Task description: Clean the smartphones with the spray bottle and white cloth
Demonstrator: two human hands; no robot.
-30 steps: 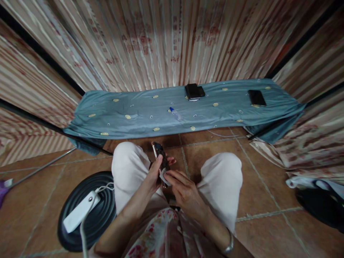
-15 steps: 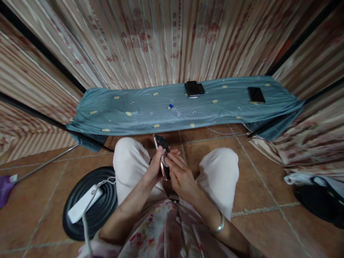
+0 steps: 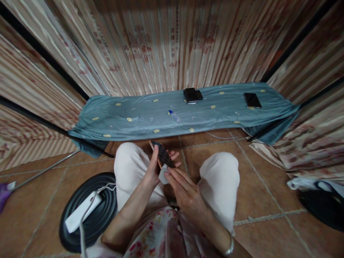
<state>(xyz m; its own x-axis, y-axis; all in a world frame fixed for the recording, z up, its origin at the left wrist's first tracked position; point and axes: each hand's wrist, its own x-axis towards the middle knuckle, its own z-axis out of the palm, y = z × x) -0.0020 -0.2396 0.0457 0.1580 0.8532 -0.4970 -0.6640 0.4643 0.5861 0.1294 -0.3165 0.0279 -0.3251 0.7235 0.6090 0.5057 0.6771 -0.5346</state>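
My left hand (image 3: 153,166) is wrapped around a dark-screened phone (image 3: 164,154) with a copper-coloured edge, held tilted between my knees. Its thumb lies along the near side, and fingertips show past the far edge. A small whitish-grey cloth (image 3: 162,175) is pinched in my right hand (image 3: 186,190) at the phone's lower end. Whether the cloth touches the screen I cannot tell. Ahead, on a blue patterned cloth cover (image 3: 139,125), lies a small clear bottle with a blue cap (image 3: 174,115).
Dark flat devices (image 3: 191,95) lie stacked on the cover, and another black device (image 3: 252,100) lies to their right. At left, a white power strip (image 3: 83,211) rests on a black round ribbed base (image 3: 72,238). Striped curtains (image 3: 150,46) and black poles (image 3: 295,43) surround the spot.
My right hand has slid down from the phone's middle to its lower end, with the cloth now showing more. The phone's screen has turned further into view. My view has shifted slightly upward.
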